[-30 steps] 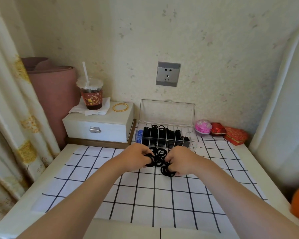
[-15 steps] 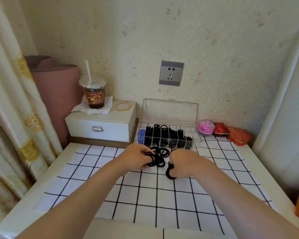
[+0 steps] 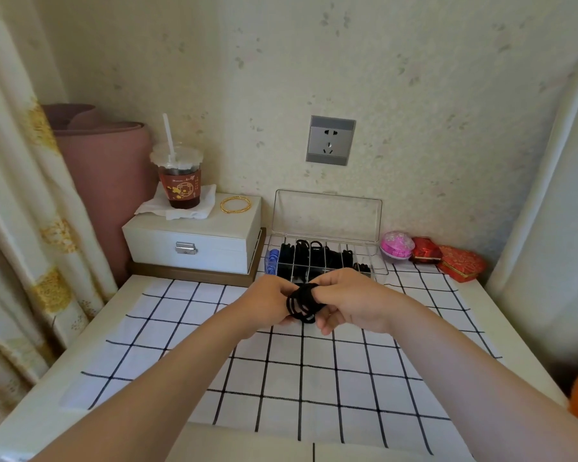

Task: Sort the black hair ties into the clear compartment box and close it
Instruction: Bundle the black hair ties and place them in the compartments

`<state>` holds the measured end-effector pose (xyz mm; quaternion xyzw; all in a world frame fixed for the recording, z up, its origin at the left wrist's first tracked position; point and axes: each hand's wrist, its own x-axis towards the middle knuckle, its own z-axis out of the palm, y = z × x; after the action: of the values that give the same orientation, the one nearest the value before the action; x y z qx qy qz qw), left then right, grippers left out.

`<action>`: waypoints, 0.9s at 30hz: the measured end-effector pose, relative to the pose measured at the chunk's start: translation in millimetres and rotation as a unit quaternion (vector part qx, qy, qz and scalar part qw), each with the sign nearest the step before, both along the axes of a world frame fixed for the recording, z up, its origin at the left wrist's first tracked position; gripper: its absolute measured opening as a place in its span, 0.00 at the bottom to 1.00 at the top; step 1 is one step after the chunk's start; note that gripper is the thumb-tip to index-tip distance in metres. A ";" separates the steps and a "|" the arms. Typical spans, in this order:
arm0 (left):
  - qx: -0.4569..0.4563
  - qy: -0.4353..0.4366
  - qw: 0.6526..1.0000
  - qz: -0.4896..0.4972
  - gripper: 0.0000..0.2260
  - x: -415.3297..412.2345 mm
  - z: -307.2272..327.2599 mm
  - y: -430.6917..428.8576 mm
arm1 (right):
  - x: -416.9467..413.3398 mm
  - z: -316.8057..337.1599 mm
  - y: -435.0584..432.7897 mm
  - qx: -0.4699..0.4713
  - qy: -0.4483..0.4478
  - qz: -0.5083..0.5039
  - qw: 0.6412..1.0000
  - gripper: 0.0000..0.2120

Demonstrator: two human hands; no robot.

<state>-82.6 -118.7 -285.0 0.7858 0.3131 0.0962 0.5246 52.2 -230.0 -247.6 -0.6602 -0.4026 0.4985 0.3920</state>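
a bunch of black hair ties (image 3: 302,303) is held between both hands above the checked cloth (image 3: 281,378): the left hand (image 3: 269,303) is curled round its left side, and the fingers of the right hand (image 3: 346,301) appear hooked through the loops. the clear box (image 3: 379,263) lies just beyond the knuckles, straight ahead, its long axis set left to right along the wall, its lid (image 3: 326,211) stood open at the back. most compartments are seen filled with black ties; the right end looks emptier, so the right hand is judged nearer. the white table (image 3: 501,315) is set in a corner, with a drawer box (image 3: 194,241) and a drink (image 3: 180,181) at the back left.
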 end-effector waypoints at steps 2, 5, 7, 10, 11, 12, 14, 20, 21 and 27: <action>-0.025 -0.006 1.000 -0.013 0.09 1.3 1.5 -1.9 | -0.4 -3.5 2.2 -0.012 -0.026 -0.025 0.999 0.08; -0.077 -0.009 0.996 -0.035 0.08 -0.5 3.1 -1.7 | 0.4 -7.4 4.7 -0.017 -0.070 -0.055 0.996 0.08; -0.127 -0.011 0.990 -0.063 0.08 -2.5 2.1 0.7 | 0.2 -9.4 5.0 -0.019 -0.100 -0.065 0.993 0.07; -0.243 -0.053 0.965 -0.082 0.14 -4.0 0.1 3.1 | 0.7 -11.0 5.4 -0.018 -0.157 -0.075 0.985 0.06; -0.281 -0.070 0.954 -0.078 0.16 -4.3 0.7 2.9 | 0.9 -11.1 5.6 -0.017 -0.177 -0.075 0.981 0.05; -0.301 -0.082 0.947 -0.076 0.16 -4.7 1.0 2.5 | 1.0 -11.2 6.0 -0.014 -0.197 -0.073 0.978 0.04; -0.284 -0.083 0.952 -0.077 0.14 -4.8 1.1 2.0 | 0.5 -11.3 6.4 -0.008 -0.242 -0.064 0.968 0.02; -0.210 -0.051 0.974 -0.070 0.12 -4.8 1.4 1.8 | 2.1 -13.3 4.6 -0.001 -0.274 -0.018 0.962 0.06; -0.197 -0.048 0.976 -0.074 0.12 -4.9 2.7 0.9 | 3.6 -12.4 4.1 -0.004 -0.262 -0.013 0.965 0.06; -0.138 -0.034 0.988 -0.066 0.13 -4.2 8.3 -0.8 | 14.5 -0.1 -2.7 -0.023 -0.118 0.012 0.993 0.10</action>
<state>-86.8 -119.5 -276.7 0.7213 0.2532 0.0442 0.6432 66.7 -232.7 -247.7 -0.7180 -0.4425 0.4312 0.3206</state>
